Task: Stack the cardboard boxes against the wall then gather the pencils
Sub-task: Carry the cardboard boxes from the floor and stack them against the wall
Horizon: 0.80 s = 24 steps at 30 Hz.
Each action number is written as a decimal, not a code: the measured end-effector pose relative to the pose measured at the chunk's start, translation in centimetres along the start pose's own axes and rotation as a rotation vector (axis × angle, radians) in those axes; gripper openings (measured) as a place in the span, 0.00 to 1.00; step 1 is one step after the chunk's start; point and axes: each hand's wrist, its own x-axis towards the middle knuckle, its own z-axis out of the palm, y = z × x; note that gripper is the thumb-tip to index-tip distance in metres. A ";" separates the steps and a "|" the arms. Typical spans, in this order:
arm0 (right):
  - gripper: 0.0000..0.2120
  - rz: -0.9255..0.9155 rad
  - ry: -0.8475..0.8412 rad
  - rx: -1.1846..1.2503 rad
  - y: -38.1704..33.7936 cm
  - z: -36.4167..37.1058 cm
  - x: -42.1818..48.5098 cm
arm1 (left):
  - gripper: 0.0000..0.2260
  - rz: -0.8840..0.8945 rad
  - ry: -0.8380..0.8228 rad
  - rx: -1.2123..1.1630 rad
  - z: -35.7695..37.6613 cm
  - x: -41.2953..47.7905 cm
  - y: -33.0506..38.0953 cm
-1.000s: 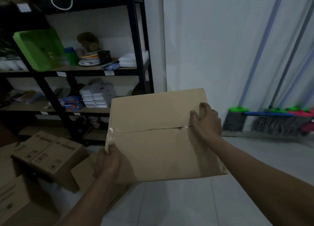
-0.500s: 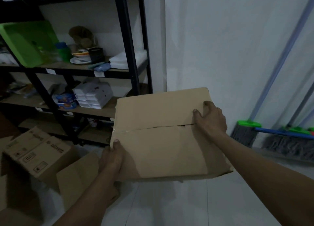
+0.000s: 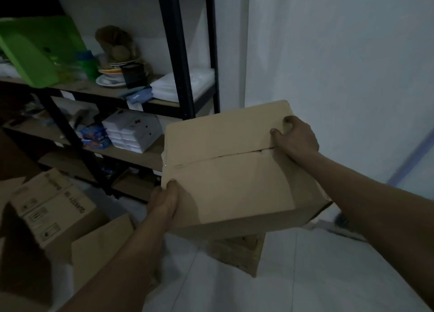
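Box (image 3: 230, 171) held mid-air: left hand (image 3: 164, 201) clamps the near-left corner, right hand (image 3: 296, 138) curls over the far-right edge at the seam. Tilted, top face toward camera, long axis left-right along the seam, right end nearer wall (image 3: 340, 65). Risk: the diagonal corner grip may let it twist and slip onto lower box (image 3: 237, 253).

The held cardboard box (image 3: 230, 171) hides most of what seems to be a second box (image 3: 237, 253), at six o'clock below it. The fingers of the left hand (image 3: 164, 201) vanish under its near corner. At ten o'clock the green tray (image 3: 30, 51) runs off the edge. At eight o'clock the small labels on the printed boxes (image 3: 54, 208) are too dim to read.
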 end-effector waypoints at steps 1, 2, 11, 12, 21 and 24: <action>0.30 -0.018 -0.013 -0.001 0.1 0.4 1.3 | 0.41 -0.017 0.004 -0.017 0.7 0.1 0.3; 0.30 -0.036 -0.040 0.001 0.5 0.8 2.7 | 0.41 -0.033 0.015 -0.036 1.5 0.1 0.5; 0.35 -0.219 -0.290 0.033 3.0 3.7 11.1 | 0.31 -0.152 0.253 -0.044 8.2 -0.9 0.0; 0.36 -0.232 -0.310 0.032 3.2 3.9 11.6 | 0.31 -0.153 0.270 -0.019 8.5 -1.0 0.0; 0.45 -0.318 -0.502 -0.005 4.3 6.6 15.1 | 0.32 -0.250 0.365 -0.047 12.0 -1.8 -0.7; 0.47 -0.334 -0.543 -0.017 4.7 7.7 15.4 | 0.31 -0.298 0.388 -0.050 12.8 -1.6 -1.5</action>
